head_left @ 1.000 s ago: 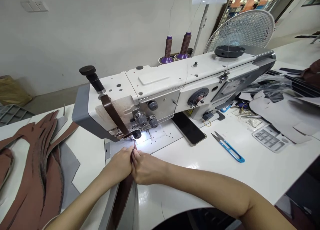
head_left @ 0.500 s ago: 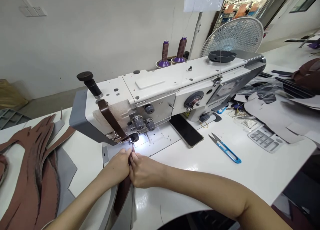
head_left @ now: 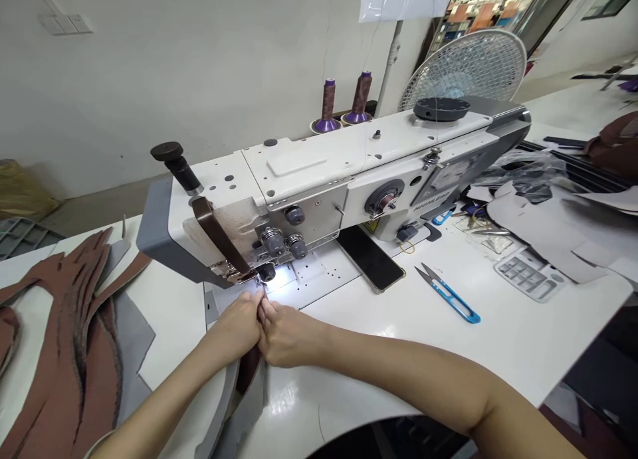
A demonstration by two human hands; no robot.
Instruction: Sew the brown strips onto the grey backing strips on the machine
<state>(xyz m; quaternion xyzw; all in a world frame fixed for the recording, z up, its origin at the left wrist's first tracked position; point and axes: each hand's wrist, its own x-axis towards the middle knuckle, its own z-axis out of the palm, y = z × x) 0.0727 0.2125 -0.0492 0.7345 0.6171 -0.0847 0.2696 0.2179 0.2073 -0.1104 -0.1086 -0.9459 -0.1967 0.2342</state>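
My left hand (head_left: 236, 325) and my right hand (head_left: 289, 334) meet just in front of the lit needle area of a white sewing machine (head_left: 304, 163). Both are closed, fingers pinching a brown leather strip (head_left: 247, 371) between them. The strip's front end runs up to the presser foot, where the fingers partly cover it. Behind my hands it hangs down toward me, with a grey underside (head_left: 249, 412) showing. Exactly where the needle meets the strip is too small to tell.
Brown leather pieces (head_left: 54, 333) lie heaped at the left. Right of the needle are a phone (head_left: 371, 258) and blue thread snips (head_left: 448, 294) with their points apart. Grey scraps (head_left: 543, 226) cover the right side. Two thread cones (head_left: 327, 103) and a fan (head_left: 463, 70) stand behind.
Less of the brown strip shows below my hands, and it has shifted forward toward the needle. Both hands keep their pinch in nearly the same place. The view has tilted slightly.
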